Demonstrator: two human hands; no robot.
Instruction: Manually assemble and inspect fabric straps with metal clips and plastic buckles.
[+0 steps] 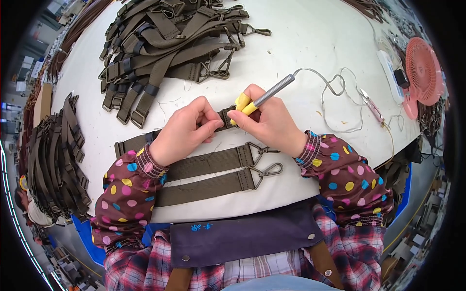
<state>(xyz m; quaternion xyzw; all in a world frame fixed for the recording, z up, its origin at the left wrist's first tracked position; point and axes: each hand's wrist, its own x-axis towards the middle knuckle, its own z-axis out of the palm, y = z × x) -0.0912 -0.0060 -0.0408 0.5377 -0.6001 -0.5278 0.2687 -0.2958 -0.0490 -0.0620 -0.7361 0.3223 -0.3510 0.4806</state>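
Observation:
My left hand (187, 127) is closed, its fingertips pinching the edge of an olive webbing strap (133, 144) near its hardware end. My right hand (272, 123) grips a corded pen-shaped tool (276, 89) with a grey metal barrel and a yellow lower part. The tool slants down to the left, its tip close to the strap's stitched end and mostly hidden by my fingers. Yellow wrapping also shows at my right fingertips. Nearer to me lie two more webbing straps, a middle one (213, 162) and a near one (204, 188), each with a metal snap hook. Loose dark threads lie across them.
A large heap of olive straps (160, 53) with buckles covers the far left of the white table (301, 43). More straps (58, 155) hang at the left edge. On the right are thread snips (373, 107), a thin cord, a white power strip (390, 75) and a pink fan (423, 70).

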